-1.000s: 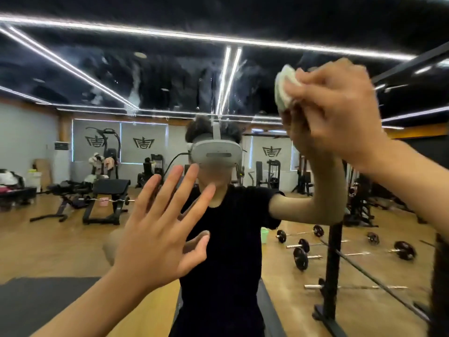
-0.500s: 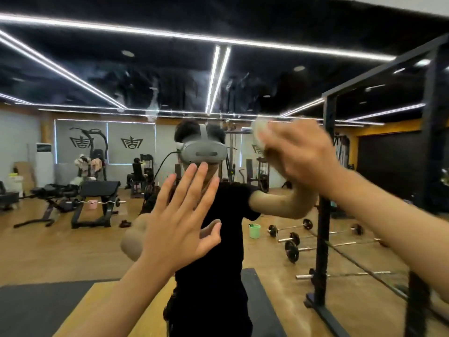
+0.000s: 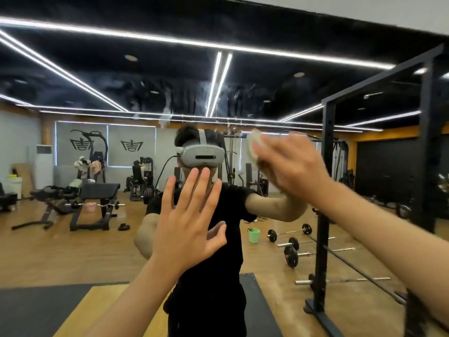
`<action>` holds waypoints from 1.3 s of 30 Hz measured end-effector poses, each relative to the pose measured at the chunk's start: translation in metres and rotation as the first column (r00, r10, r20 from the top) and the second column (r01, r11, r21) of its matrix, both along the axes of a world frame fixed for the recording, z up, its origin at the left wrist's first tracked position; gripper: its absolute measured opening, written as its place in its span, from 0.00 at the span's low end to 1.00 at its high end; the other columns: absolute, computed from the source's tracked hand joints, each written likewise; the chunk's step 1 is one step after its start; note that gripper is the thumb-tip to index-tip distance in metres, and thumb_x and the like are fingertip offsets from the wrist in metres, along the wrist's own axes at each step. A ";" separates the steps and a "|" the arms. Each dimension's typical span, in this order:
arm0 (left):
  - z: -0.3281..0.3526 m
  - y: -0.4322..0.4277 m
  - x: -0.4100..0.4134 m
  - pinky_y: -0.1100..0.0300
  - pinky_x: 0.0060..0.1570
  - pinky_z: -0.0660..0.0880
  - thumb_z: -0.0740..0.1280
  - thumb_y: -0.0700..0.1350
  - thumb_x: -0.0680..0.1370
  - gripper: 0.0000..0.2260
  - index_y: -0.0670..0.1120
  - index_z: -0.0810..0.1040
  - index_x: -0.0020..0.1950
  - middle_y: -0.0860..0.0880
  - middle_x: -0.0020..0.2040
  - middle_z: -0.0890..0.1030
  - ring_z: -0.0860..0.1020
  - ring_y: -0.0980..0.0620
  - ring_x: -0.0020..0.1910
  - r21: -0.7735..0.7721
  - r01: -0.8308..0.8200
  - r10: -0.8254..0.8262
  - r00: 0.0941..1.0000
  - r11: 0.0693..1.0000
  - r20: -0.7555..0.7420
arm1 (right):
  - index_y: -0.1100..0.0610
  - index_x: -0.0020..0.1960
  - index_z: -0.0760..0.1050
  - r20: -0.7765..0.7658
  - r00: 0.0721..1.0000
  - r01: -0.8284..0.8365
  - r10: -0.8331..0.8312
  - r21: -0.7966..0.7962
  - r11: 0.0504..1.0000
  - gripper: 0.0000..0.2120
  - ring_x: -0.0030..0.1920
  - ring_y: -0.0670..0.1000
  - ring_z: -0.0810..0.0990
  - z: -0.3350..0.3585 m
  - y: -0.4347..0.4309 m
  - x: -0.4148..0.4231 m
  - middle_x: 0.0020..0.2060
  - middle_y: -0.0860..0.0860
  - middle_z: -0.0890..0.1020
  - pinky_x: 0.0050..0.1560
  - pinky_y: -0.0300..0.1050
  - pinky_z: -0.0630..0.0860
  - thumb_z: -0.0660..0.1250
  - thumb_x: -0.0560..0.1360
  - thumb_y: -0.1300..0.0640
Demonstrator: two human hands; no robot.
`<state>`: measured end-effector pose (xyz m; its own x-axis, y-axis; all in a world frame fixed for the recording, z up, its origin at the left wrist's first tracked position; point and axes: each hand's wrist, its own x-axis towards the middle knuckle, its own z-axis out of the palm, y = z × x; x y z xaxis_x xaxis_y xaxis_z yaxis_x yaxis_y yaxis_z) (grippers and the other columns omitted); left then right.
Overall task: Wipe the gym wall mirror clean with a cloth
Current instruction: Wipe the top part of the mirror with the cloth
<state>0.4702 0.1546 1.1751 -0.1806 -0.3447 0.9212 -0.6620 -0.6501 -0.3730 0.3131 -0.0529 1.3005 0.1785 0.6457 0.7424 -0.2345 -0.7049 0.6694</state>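
The wall mirror (image 3: 102, 76) fills the view and reflects the gym and a person in a black shirt with a headset. Pale smears show on the glass above the headset. My left hand (image 3: 188, 222) is flat against the mirror at centre, fingers spread and straight. My right hand (image 3: 291, 166) is raised at upper right and grips a small white cloth (image 3: 254, 145), holding it against the glass. The cloth and that hand are motion-blurred, and most of the cloth is hidden by the fingers.
A black steel rack frame (image 3: 325, 215) stands at the right, close to the mirror. Reflected in the glass are benches (image 3: 97, 193), barbells (image 3: 291, 244) on a wooden floor, a green bucket (image 3: 254, 235) and dark mats (image 3: 36, 307).
My right hand with the cloth has swept down the glass from high up to headset level. My left hand has stayed flat on the mirror. The view has tilted upward.
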 end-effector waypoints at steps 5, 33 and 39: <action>0.001 0.000 0.002 0.33 0.80 0.54 0.66 0.60 0.77 0.37 0.42 0.69 0.82 0.38 0.84 0.60 0.58 0.38 0.84 -0.007 0.000 0.000 1.000 1.000 0.026 | 0.63 0.62 0.80 0.341 0.939 -0.205 0.054 0.426 0.881 0.14 0.50 0.60 0.77 0.060 0.026 0.024 0.52 0.60 0.80 0.52 0.55 0.76 0.60 0.84 0.58; 0.001 -0.002 0.000 0.34 0.81 0.52 0.65 0.60 0.76 0.36 0.44 0.67 0.81 0.38 0.83 0.63 0.59 0.38 0.83 -0.008 0.011 -0.011 1.000 1.000 0.022 | 0.62 0.63 0.82 0.176 0.977 -0.162 0.121 0.239 0.957 0.12 0.49 0.62 0.79 0.041 -0.026 -0.008 0.54 0.60 0.82 0.51 0.60 0.75 0.66 0.82 0.62; 0.001 -0.001 -0.003 0.35 0.82 0.50 0.65 0.60 0.76 0.35 0.44 0.67 0.80 0.38 0.83 0.63 0.59 0.39 0.83 -0.012 0.021 -0.021 1.000 1.000 0.001 | 0.59 0.60 0.80 0.337 0.925 -0.306 0.177 0.383 0.872 0.13 0.51 0.57 0.74 0.079 0.020 0.037 0.52 0.57 0.80 0.51 0.52 0.72 0.69 0.78 0.69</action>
